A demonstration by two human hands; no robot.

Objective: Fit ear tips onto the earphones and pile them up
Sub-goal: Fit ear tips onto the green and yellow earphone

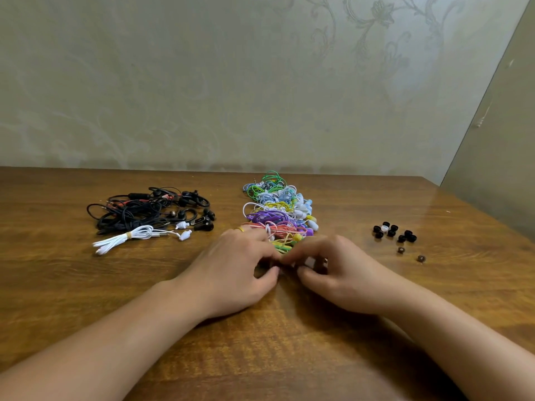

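Both bare forearms extend across the glossy brown wooden table (289, 357) and converge at its middle. Left hand (231, 273): fingers curled inward, thumb and fingertips closed toward the meeting point of the two hands. Right hand (338, 273): fingers likewise curled, tips facing the left hand's. Something small is pinched where the fingertips meet; it is almost wholly hidden, so it cannot be confirmed as an earbud, an ear tip or both. The opposed pinch suggests one hand steadies an earbud while the other presses a tip onto it.

Directly beyond the fingertips, touching the left knuckles, lies the heap of multicoloured coiled earphones (278, 209) in green, blue, yellow, purple and pink. Yellow-green cable (282, 247) runs from its near edge down between the hands, so the piece in work probably belongs to this heap. Its closeness keeps the reach short.

Well apart from the right fingers, on their outer side, sits the loose cluster of small black rubber ear tips (393, 231) with one white tip (384, 228) among them. Two darker tips (411, 254) lie separately, nearer the person. This stock is within the right hand's reach.

Well apart from the left fingers, on their outer side, rests the tangle of black earphones (153, 211). A bundled white earphone cable (130, 237) lies at its near edge.
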